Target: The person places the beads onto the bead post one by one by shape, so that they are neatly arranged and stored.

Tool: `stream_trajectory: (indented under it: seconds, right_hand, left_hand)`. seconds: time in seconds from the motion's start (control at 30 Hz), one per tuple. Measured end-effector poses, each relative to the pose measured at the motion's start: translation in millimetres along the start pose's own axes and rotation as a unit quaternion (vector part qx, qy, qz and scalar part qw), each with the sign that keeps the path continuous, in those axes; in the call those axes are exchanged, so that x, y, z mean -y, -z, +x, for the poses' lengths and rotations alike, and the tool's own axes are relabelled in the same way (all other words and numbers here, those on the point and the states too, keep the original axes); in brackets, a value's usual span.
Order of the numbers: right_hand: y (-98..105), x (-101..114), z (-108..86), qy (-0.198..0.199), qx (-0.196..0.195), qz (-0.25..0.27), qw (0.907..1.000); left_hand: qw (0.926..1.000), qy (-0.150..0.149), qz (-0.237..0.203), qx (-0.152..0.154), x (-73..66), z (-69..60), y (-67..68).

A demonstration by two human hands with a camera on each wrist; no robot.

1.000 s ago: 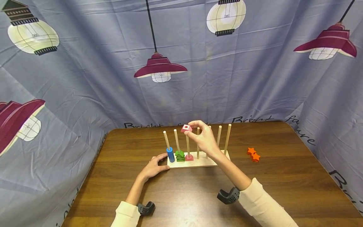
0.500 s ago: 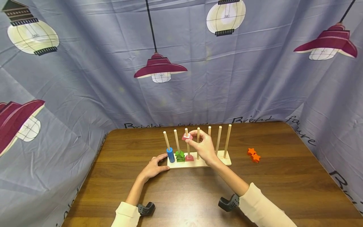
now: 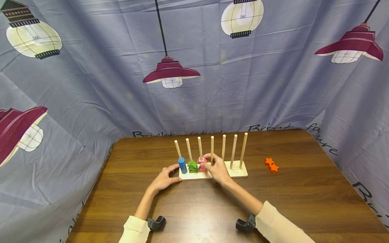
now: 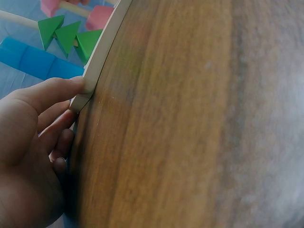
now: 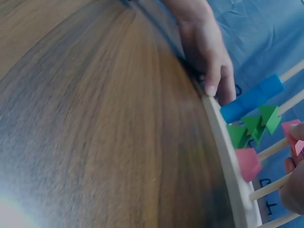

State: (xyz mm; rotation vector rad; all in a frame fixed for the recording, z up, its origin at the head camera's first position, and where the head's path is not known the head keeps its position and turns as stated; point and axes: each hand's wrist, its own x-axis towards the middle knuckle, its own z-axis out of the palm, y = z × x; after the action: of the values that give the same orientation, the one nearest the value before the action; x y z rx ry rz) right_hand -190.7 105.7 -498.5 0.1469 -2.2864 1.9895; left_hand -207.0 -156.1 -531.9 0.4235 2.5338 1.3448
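A wooden peg board [image 3: 238, 172] with several upright pegs lies on the table. My left hand [image 3: 163, 180] grips its left end, the thumb [image 4: 61, 90] at the front edge. My right hand [image 3: 219, 171] pinches a pink block [image 3: 200, 160] threaded on the third peg from the left. Below it, another pink block [image 5: 248, 164] sits at the foot of that peg; a gap shows between the two in the right wrist view. Stacked green triangular blocks [image 3: 192, 167] fill the bottom of the second peg. Blue cylinders [image 3: 182, 166] stand on the leftmost peg.
Two orange star blocks [image 3: 274, 168] lie on the brown wooden table [image 3: 194, 206], right of the board. A grey curtain [image 3: 194, 111] printed with lamps hangs behind the table. The pegs right of the third one carry no blocks.
My right hand has brought the pink block from above the third peg onto it and down most of its length. The left hand stays at the board's end.
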Motion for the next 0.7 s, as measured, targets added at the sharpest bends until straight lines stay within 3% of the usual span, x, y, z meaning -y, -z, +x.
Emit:
stream_trajectory:
  seconds: [0.37,0.7]
  right_hand:
    - [-1,-19,-1.7,-0.015,0.018,-0.011,0.9997]
    - [0,-24,-4.1,-0.005,-0.001,-0.103,0.9947]
  left_hand:
    - [0.9999,-0.004,-0.009,-0.005,0.8,-0.1,0.1]
    - [1.0,-0.001,-0.008,-0.003,0.8,1.0,-0.5]
